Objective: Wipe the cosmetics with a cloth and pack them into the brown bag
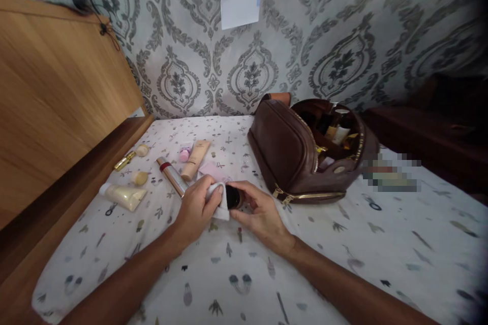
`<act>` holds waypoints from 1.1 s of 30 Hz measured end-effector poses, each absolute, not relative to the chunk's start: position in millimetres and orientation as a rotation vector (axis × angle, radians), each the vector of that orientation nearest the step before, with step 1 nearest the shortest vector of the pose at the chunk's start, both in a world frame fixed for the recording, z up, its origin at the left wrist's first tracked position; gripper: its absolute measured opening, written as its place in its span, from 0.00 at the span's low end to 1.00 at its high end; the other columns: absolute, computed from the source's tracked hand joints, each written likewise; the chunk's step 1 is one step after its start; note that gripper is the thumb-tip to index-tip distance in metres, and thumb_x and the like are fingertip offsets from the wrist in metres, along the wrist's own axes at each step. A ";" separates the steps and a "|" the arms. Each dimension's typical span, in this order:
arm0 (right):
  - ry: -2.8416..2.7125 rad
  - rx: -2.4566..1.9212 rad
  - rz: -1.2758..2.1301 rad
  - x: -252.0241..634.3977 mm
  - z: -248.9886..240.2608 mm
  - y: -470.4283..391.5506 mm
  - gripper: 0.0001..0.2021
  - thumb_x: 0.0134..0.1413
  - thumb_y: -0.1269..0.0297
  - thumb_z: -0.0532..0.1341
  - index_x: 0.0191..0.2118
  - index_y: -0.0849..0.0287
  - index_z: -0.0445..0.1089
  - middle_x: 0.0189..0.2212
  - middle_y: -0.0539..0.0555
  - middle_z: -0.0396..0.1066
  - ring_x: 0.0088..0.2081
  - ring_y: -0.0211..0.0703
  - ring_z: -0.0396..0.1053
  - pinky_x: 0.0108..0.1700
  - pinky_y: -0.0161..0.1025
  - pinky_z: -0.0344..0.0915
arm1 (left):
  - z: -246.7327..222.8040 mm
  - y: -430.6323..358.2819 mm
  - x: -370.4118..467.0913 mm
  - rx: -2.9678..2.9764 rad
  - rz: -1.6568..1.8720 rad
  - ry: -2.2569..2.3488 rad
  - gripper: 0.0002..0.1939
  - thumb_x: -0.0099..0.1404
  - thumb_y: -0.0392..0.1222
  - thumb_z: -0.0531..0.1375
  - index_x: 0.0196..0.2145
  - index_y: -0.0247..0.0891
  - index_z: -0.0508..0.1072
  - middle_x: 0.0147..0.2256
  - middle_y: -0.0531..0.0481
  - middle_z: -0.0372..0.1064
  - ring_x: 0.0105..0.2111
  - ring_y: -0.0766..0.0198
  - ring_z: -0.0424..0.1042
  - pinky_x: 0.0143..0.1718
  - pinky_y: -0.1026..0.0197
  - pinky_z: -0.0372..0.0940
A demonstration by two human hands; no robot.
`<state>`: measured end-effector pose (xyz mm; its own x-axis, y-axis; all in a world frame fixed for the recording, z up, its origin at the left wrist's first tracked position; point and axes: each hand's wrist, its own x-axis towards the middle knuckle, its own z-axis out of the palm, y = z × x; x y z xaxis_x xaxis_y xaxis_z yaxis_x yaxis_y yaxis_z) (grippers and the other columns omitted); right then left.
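Left hand (196, 205): grip pinched shut on a white cloth (221, 205), pressed up against the dark item
Right hand (265, 216): grip curled partway, fingers and thumb hugging a dark round item (232, 197), kinda mid-frame over the printed sheet (236, 264)
Brown bag (284, 147): unzipped, bottles inside, about 2 o'clock from the hands
Peach tube (196, 160): lying at roughly 11 o'clock, slim red-banded tube (171, 177) just beside it
Cream tube (124, 196): way over at 9 o'clock
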<state>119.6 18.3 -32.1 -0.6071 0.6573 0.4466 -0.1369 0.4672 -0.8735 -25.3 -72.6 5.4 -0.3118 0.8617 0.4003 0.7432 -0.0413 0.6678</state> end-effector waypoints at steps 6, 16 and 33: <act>-1.754 -0.507 1.354 117.6 -35.6 19.2 0.22 0.42 0.66 0.69 0.47 0.53 0.70 0.42 0.53 0.75 0.43 0.46 0.73 0.46 0.41 0.69 | 4.7 -74.9 -22.9 1.784 1.280 2.094 0.11 0.68 0.44 0.53 0.27 0.41 0.60 0.23 0.58 0.58 0.25 0.66 0.60 0.29 0.62 0.54; -1.863 -0.501 1.317 121.0 -30.0 18.4 0.16 0.43 0.70 0.66 0.42 0.55 0.70 0.32 0.49 0.73 0.33 0.41 0.69 0.37 0.36 0.66 | 4.3 -80.9 -19.7 2.096 1.282 1.841 0.05 0.70 0.41 0.53 0.37 0.40 0.66 0.30 0.53 0.69 0.29 0.66 0.68 0.32 0.63 0.61; -1.956 -0.416 1.214 121.7 -30.1 13.8 0.15 0.43 0.73 0.63 0.41 0.55 0.71 0.32 0.49 0.71 0.32 0.40 0.67 0.36 0.35 0.65 | 9.6 -78.7 -24.5 2.129 1.163 2.030 0.09 0.71 0.39 0.50 0.31 0.40 0.64 0.25 0.55 0.63 0.26 0.66 0.65 0.29 0.63 0.58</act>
